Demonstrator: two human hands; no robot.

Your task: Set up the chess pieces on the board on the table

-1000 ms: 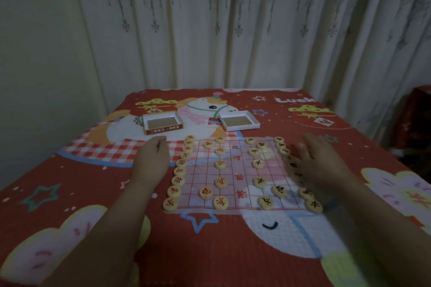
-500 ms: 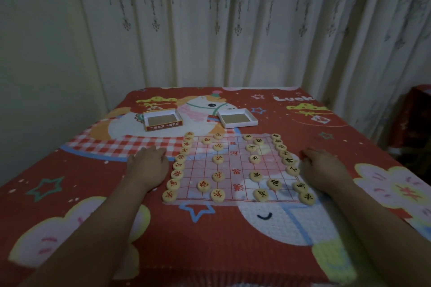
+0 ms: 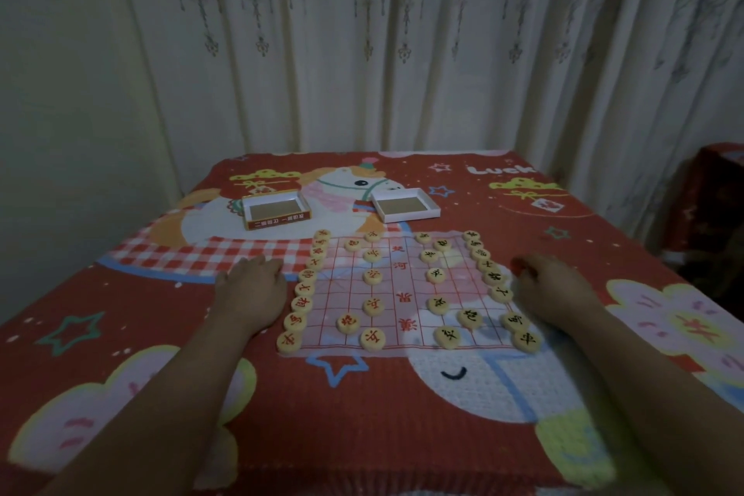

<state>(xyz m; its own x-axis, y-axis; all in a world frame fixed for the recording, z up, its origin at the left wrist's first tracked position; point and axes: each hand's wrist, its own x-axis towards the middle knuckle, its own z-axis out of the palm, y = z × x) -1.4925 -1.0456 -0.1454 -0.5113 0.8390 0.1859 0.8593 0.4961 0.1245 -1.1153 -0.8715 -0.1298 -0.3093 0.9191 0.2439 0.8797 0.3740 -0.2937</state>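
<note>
A thin see-through board with a red grid lies on the table's patterned cloth. Round cream pieces with red characters line its left edge, and more stand in the left half. Pieces with black characters line the right edge and stand in the right half. My left hand rests palm down on the cloth just left of the red row, holding nothing. My right hand rests on the cloth just right of the black row, fingers relaxed, holding nothing.
Two shallow box halves lie beyond the board: a red-sided one at the back left and a white one at the back right. Curtains hang behind the table. A dark red-covered object stands at the far right.
Both hands have drawn back from the board toward me and settled on the cloth beside it. The right hand came off the black row. The pieces have not moved.
</note>
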